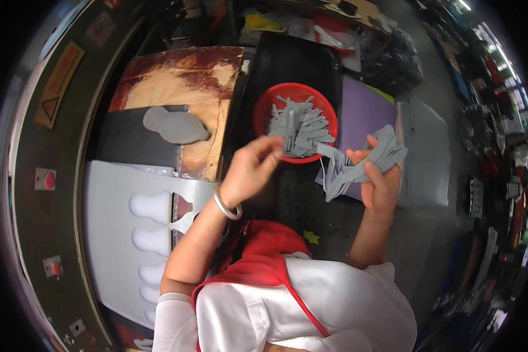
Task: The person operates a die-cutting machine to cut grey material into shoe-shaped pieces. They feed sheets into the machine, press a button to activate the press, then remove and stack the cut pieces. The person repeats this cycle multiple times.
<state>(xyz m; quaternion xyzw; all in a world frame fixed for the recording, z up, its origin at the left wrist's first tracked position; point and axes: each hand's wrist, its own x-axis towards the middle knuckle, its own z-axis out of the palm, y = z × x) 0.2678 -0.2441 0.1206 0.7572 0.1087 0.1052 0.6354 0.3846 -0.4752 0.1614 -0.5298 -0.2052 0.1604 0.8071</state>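
My right hand (378, 179) is closed around a bundle of thin grey cut strips (364, 164), some hanging loose toward a red bowl. My left hand (253, 167), with a pale bangle on its wrist, is at the bowl's lower left edge. Its thumb and fingers come together in a pinch; whether a piece is between them I cannot make out. The red bowl (260, 101) holds a heap of similar grey pieces (302, 126). Left of it, a stack of grey sole-shaped pieces (175, 124) lies partly on a dark sheet and a worn board.
A grey sheet with sole-shaped cutouts (108, 234) lies at left, below the worn board (208, 105). The machine frame (26, 176) with red buttons stands beyond it. Purple sheets (364, 108) and a clear plastic-covered stack (425, 152) are right of the bowl.
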